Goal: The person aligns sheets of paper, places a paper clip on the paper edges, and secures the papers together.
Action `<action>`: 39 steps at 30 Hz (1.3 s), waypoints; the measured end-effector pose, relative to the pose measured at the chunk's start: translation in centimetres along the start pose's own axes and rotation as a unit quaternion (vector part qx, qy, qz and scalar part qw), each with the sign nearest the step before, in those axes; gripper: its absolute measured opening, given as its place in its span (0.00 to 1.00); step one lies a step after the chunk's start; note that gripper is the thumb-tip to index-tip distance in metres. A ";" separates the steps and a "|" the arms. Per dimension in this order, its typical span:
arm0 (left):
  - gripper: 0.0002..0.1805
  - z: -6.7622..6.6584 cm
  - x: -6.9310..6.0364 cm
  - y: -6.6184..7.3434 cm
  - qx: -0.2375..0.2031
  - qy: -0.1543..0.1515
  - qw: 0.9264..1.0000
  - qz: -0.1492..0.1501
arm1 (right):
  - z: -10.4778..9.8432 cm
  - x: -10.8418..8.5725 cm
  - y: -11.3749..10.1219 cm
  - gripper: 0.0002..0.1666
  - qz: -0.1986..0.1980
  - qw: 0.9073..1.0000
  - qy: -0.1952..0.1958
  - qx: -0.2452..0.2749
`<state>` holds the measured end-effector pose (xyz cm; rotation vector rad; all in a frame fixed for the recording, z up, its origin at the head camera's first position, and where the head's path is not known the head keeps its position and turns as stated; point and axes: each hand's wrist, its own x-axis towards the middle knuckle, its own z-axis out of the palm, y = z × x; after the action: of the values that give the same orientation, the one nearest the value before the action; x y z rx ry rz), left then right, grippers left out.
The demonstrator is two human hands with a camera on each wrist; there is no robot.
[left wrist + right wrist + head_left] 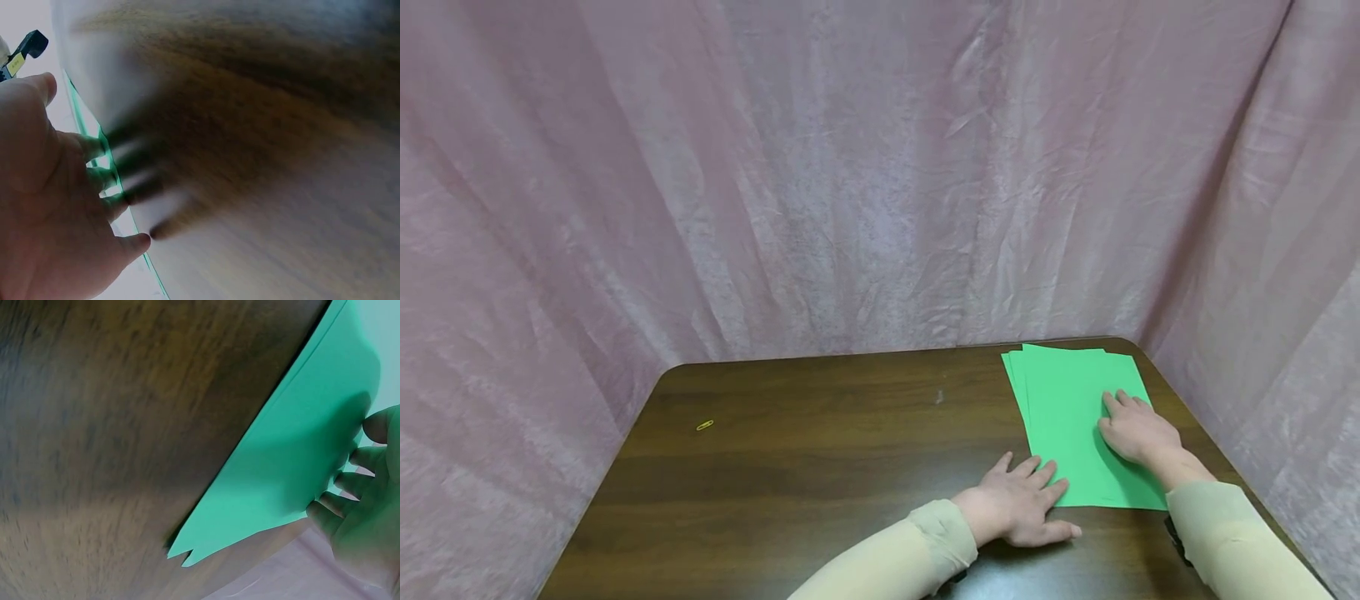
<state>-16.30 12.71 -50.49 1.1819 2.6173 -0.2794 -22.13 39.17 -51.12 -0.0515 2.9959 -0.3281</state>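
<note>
Several sheets of green paper (1067, 417) lie in a loose, slightly fanned stack at the right of the table. My right hand (1138, 429) rests on the top sheet near its right side, and in the right wrist view its fingertips (325, 509) touch the paper. My left hand (1018, 504) is spread with straight fingers at the lower left corner of the stack, fingertips at the paper's edge. In the left wrist view the fingers (94, 147) of that hand reach along the green edge, and nothing is gripped.
A yellow paper clip (704, 425) lies on the left part of the brown wooden table (820, 433). Pink curtains (880, 183) hang behind the table and along its sides. The stack reaches close to the table's far right corner.
</note>
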 end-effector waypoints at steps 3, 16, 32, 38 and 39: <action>0.38 0.2 -0.2 0.0 0.000 0.001 1.000 -0.001 | 0.1 -0.1 -0.2 0.36 -0.001 1.000 0.002 -0.002; 0.38 0.0 -0.7 -0.3 0.044 0.035 0.998 0.006 | 0.4 0.4 -1.0 0.36 -0.008 1.000 0.014 -0.012; 0.41 1.2 0.7 -1.0 0.062 0.051 0.997 0.023 | 0.8 0.6 -1.6 0.36 -0.009 1.000 0.017 -0.016; 0.40 0.6 0.8 -0.4 0.069 0.020 0.997 0.006 | -0.1 0.0 -1.7 0.35 -0.028 1.000 0.010 0.005; 0.39 0.6 0.7 -0.3 0.067 0.019 0.998 0.003 | -0.2 -0.1 -1.6 0.34 -0.035 0.999 0.010 0.013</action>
<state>-16.89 12.82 -51.26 1.2501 2.6635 -0.4411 -22.04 37.63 -50.54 -0.1506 3.0138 -0.3782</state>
